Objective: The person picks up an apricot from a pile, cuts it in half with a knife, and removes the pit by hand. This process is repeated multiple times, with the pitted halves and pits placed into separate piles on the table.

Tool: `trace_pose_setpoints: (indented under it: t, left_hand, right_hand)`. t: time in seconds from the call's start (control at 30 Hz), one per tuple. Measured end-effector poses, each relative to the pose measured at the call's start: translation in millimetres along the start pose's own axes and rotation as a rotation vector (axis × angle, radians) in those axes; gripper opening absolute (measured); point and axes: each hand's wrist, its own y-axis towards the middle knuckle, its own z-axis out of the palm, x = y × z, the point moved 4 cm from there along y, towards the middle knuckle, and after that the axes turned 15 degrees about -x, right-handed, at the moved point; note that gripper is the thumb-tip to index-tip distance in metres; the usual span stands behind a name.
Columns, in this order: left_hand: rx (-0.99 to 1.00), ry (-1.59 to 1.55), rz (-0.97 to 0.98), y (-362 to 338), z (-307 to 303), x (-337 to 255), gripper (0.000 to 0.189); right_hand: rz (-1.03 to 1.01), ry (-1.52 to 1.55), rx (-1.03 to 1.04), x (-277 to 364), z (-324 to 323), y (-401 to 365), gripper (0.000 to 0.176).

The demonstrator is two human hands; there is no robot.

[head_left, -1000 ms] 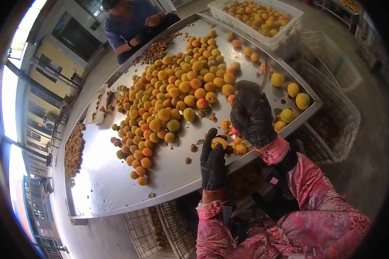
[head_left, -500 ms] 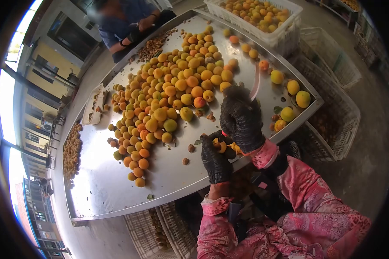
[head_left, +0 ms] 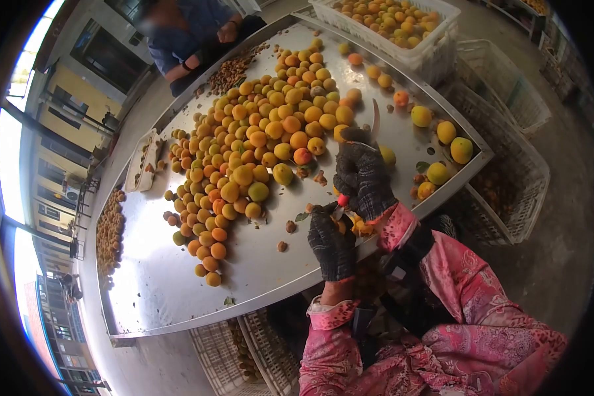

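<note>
My gloved right hand (head_left: 363, 177) is closed around a curved knife (head_left: 376, 117), blade up toward twelve o'clock, red end down beside my left hand (head_left: 331, 244), whose fingers curl round a fruit (head_left: 341, 226), partly hidden, at the near table (head_left: 277, 270) edge. Big fruit heap (head_left: 261, 135) at ten o'clock, loose fruits (head_left: 437, 173) at two, full white crate (head_left: 435, 47) between twelve and one!

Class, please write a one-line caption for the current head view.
Gloved left hand and right hand, the right holding a curved knife, work beside heaped apricots on a metal table.
</note>
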Motion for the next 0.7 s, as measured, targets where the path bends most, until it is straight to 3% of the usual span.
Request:
trace_pose_setpoints:
  t: [0.07, 0.1, 0.2, 0.37, 0.5, 0.57, 0.6, 0.67, 0.7]
  left_hand:
    - [0.095, 0.237, 0.242, -4, 9, 5, 0.021]
    - [0.095, 0.236, 0.243, -6, 10, 7, 0.021]
    - [0.184, 0.078, 0.129, -3, 10, 1, 0.019]
    - [0.334, 0.093, -0.197, 0, 8, 7, 0.027]
    - [0.249, 0.054, -0.089, 6, 2, 3, 0.025]
    - [0.410, 0.120, -0.081, 0, 6, 22, 0.040]
    - [0.411, 0.121, -0.082, 0, 6, 22, 0.040]
    - [0.380, -0.016, -0.145, 1, 5, 19, 0.039]
    - [0.363, -0.085, -0.177, 1, 5, 17, 0.039]
  right_hand:
    - [0.027, -0.114, 0.085, 4, 8, -6, 0.024]
    - [0.027, -0.114, 0.085, 3, 9, -7, 0.024]
    - [-0.032, -0.161, 0.227, 3, 13, -9, 0.022]
    - [0.215, 0.109, 0.272, -13, -2, 5, 0.021]
    - [0.177, 0.063, 0.340, -9, 0, -5, 0.019]
    - [-0.060, -0.238, 0.445, -1, 18, -30, 0.018]
    - [-0.059, -0.238, 0.444, -5, 18, -33, 0.018]
    - [-0.844, -0.639, 0.778, -1, 30, -53, 0.017]
    - [-0.799, -0.764, 0.928, -5, 32, -57, 0.021]
